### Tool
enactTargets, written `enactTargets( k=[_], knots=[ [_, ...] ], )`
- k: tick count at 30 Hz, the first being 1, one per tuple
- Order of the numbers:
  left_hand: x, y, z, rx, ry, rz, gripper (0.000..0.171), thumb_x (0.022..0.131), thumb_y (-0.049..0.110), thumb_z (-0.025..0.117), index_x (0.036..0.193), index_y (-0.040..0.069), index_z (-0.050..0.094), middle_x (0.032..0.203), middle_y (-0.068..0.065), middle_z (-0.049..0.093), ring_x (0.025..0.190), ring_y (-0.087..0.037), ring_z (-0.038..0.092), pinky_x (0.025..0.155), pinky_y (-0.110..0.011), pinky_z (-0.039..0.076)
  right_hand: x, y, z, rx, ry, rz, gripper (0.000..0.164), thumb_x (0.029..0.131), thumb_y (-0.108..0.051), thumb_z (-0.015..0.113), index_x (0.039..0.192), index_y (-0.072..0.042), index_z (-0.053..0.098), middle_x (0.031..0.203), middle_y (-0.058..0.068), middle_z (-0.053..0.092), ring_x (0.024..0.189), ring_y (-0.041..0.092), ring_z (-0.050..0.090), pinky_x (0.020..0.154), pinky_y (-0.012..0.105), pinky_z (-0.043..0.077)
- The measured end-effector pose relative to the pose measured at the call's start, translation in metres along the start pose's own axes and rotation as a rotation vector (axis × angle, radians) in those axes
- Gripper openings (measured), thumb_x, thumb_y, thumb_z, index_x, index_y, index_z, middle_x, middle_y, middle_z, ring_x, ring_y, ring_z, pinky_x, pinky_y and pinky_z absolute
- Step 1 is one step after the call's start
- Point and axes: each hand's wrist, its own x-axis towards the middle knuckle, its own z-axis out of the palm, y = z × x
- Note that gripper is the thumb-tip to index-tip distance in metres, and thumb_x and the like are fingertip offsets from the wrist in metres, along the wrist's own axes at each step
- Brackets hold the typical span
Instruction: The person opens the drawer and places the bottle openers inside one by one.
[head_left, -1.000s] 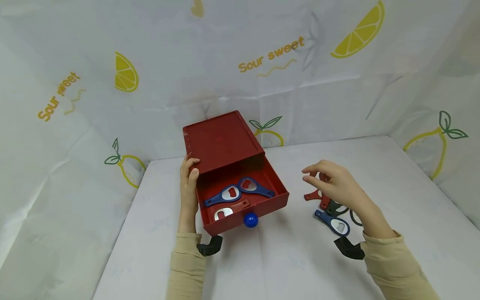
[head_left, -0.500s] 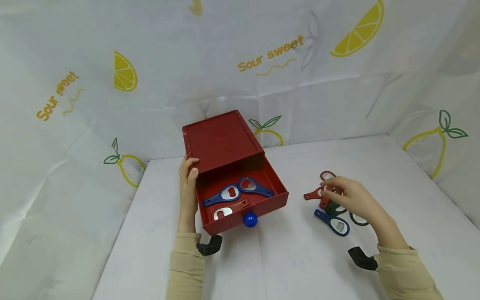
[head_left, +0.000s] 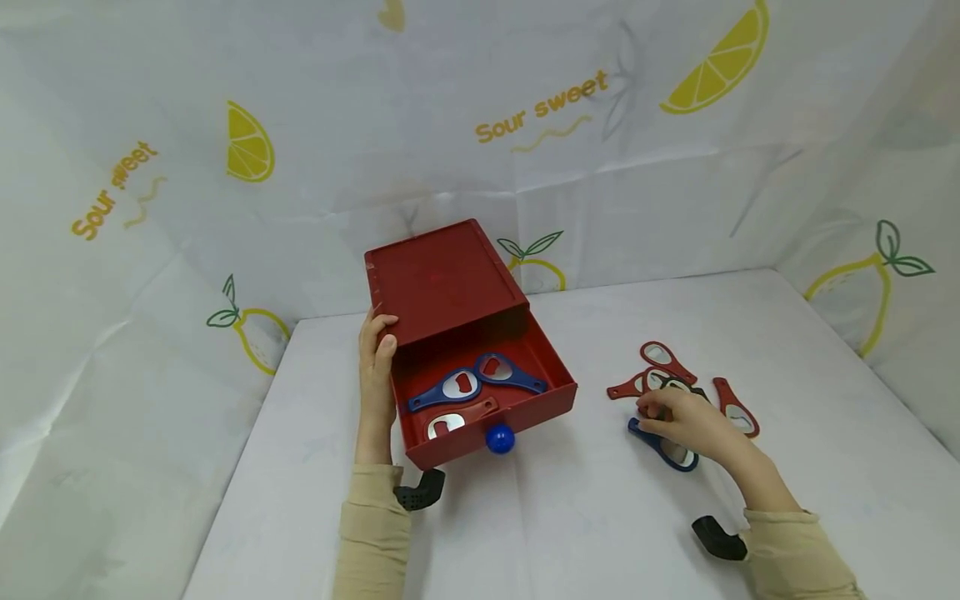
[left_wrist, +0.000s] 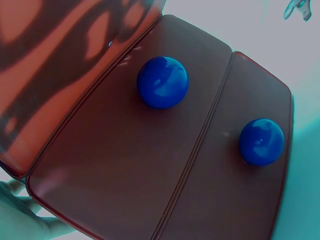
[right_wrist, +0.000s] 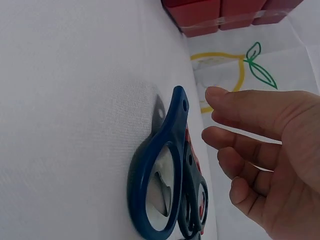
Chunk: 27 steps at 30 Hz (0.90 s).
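Note:
A red drawer box [head_left: 442, 283] stands on the table with its top drawer [head_left: 536, 408] pulled out. Two blue bottle openers [head_left: 448, 390] and a red bottle opener [head_left: 459, 418] lie in that drawer. My left hand [head_left: 375, 383] holds the box's left side, fingers bent over its upper edge. Over the loose pile at the right hovers my right hand [head_left: 686, 421], fingers loosely bent. In the right wrist view its thumb and fingers stand apart from the blue bottle opener [right_wrist: 172, 120], holding nothing. The hand partly covers the pile in the head view.
Around the right hand lie red bottle openers [head_left: 738, 410] and dark ones, some overlapping. Two blue knobs [left_wrist: 162, 82] jut from the shut lower drawers in the left wrist view. Behind the table hangs a white lemon-print sheet [head_left: 637, 200].
My right hand has moved from beside the box, rightward and down to the blue bottle opener at the pile's near side. A red opener at the right is now uncovered. My left hand stays put.

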Motion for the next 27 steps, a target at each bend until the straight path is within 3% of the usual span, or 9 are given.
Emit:
enactTargets(
  k=[8,14,17,27],
  knots=[
    [0.0,-0.002,0.001,0.001,0.004,0.004,0.037,0.089,0.018,0.038,0.122,0.0,0.041,0.153,-0.011,0.018,0.138,-0.027,0.018,0.108,-0.053,0.024,0.001,0.004,0.011,-0.009,-0.043,0.029,0.03,0.078,-0.023,0.073,0.102,-0.007,0.065,0.085,-0.002,0.058,0.077,0.011,0.049,0.065,0.027,0.042],
    [0.0,-0.001,0.0,0.002,0.002,-0.001,0.034,0.089,0.018,0.038,0.12,0.005,0.044,0.154,-0.011,0.016,0.138,-0.027,0.018,0.108,-0.053,0.024,0.0,0.0,0.02,-0.05,-0.051,0.008,0.029,0.076,-0.019,0.074,0.1,-0.006,0.066,0.089,0.003,0.063,0.081,0.015,0.055,0.072,0.037,0.048],
    [-0.001,-0.002,0.0,0.002,0.002,-0.007,0.034,0.089,0.018,0.037,0.12,0.007,0.045,0.154,-0.01,0.015,0.139,-0.027,0.017,0.108,-0.054,0.023,0.0,0.0,0.022,-0.071,-0.031,-0.016,0.024,0.076,-0.019,0.074,0.096,-0.007,0.067,0.086,0.002,0.063,0.079,0.015,0.054,0.07,0.036,0.048],
    [0.008,-0.031,-0.008,-0.013,0.003,0.003,0.033,0.09,0.023,0.039,0.121,0.016,0.047,0.154,0.003,0.018,0.137,-0.02,0.02,0.105,-0.053,0.028,-0.001,-0.001,0.018,-0.11,0.047,-0.022,0.022,0.076,-0.019,0.073,0.095,-0.009,0.068,0.082,-0.001,0.061,0.073,0.01,0.05,0.063,0.029,0.043]
  ],
)
